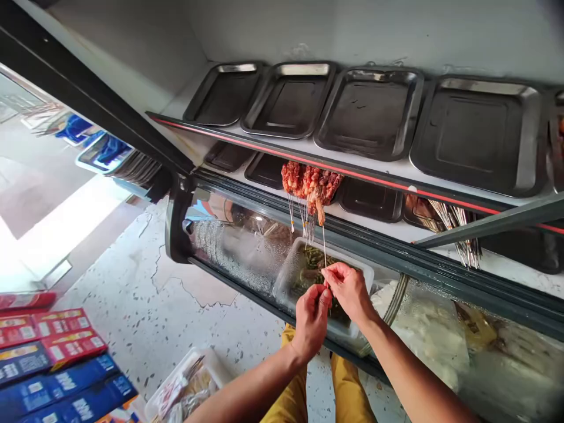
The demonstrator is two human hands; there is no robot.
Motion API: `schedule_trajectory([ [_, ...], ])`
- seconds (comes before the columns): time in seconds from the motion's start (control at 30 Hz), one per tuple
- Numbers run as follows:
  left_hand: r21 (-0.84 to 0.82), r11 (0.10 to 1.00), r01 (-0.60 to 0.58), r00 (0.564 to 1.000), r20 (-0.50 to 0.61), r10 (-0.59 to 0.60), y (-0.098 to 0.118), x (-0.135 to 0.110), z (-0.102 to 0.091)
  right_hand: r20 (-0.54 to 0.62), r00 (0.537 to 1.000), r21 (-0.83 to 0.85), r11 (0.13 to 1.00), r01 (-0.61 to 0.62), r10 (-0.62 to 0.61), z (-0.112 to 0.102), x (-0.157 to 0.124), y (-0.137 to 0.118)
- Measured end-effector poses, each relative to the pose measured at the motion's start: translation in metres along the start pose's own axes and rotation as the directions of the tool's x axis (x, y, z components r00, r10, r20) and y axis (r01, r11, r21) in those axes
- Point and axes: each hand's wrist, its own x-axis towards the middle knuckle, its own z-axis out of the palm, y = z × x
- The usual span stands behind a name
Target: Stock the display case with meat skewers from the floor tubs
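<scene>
Both of my hands pinch the lower end of one thin meat skewer (325, 245), which points away from me with its meat end over the lower shelf. My right hand (350, 289) grips the stick a little above my left hand (312, 317), whose fingers are closed round its tail end. Just beyond, a bunch of red meat skewers (294, 179) lies with the sticks hanging over the shelf edge. Part of the bunch is hidden by the held skewer and the upper shelf. Below my hands, a white tub (282, 279) with green contents shows through the glass.
Black metal trays (370, 111) line the upper shelf, whose edge has a red strip (264, 150). More skewers (460, 235) rest at the right by a slanting grey bar (493, 220). Coloured boxes (66, 376) and a white bin (215, 367) stand on the floor.
</scene>
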Motion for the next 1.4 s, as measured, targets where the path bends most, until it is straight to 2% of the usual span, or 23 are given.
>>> schedule_trajectory([
  [0.27, -0.01, 0.999, 0.04, 0.999, 0.017, -0.04, 0.013, 0.016, -0.014, -0.06, 0.998, -0.136, 0.99, 0.026, -0.035, 0.016, 0.013, -0.015],
  [0.57, 0.039, 0.996, 0.086, 0.996, 0.014, -0.086, 0.004, 0.021, -0.012, -0.05, 0.99, -0.302, 0.947, 0.11, -0.131, 0.021, 0.011, -0.011],
  [0.73, 0.051, 0.991, 0.124, 0.991, 0.045, -0.127, -0.004, 0.016, -0.008, -0.033, 0.978, -0.346, 0.92, 0.182, -0.205, 0.015, 0.001, 0.003],
  [0.9, 0.05, 0.991, 0.126, 0.991, 0.038, -0.128, -0.012, 0.009, 0.004, -0.026, 0.968, -0.375, 0.9, 0.221, -0.248, 0.005, -0.012, 0.014],
  [0.97, 0.062, 0.991, 0.117, 0.991, 0.05, -0.12, -0.013, 0.005, 0.01, -0.048, 0.964, -0.362, 0.904, 0.226, -0.26, 0.001, -0.017, 0.016],
  [1.03, 0.08, 0.992, 0.097, 0.988, 0.11, -0.105, -0.013, -0.003, 0.015, -0.109, 0.96, -0.349, 0.914, 0.207, -0.259, -0.009, -0.026, 0.02],
  [1.13, 0.127, 0.99, 0.061, 0.977, 0.196, -0.086, -0.015, -0.018, 0.02, -0.223, 0.945, -0.361, 0.921, 0.148, -0.239, -0.044, -0.054, 0.036],
  [1.23, 0.186, 0.982, 0.024, 0.98, 0.189, -0.06, -0.027, -0.027, 0.022, -0.393, 0.897, -0.429, 0.903, 0.015, -0.201, -0.111, -0.1, 0.065],
  [1.27, 0.204, 0.979, 0.008, 0.981, 0.188, -0.047, -0.032, -0.027, 0.023, -0.479, 0.858, -0.453, 0.89, -0.062, -0.184, -0.14, -0.119, 0.075],
  [1.33, 0.24, 0.971, -0.026, 0.978, 0.207, -0.025, -0.045, -0.027, 0.025, -0.645, 0.748, -0.49, 0.835, -0.252, -0.153, -0.202, -0.153, 0.09],
  [1.37, 0.256, 0.966, -0.037, 0.975, 0.219, -0.021, -0.05, -0.028, 0.026, -0.702, 0.696, -0.508, 0.789, -0.346, -0.147, -0.235, -0.167, 0.095],
  [1.4, 0.272, 0.961, -0.044, 0.974, 0.228, -0.02, -0.056, -0.029, 0.027, -0.731, 0.667, -0.537, 0.725, -0.431, -0.145, -0.268, -0.175, 0.097],
])
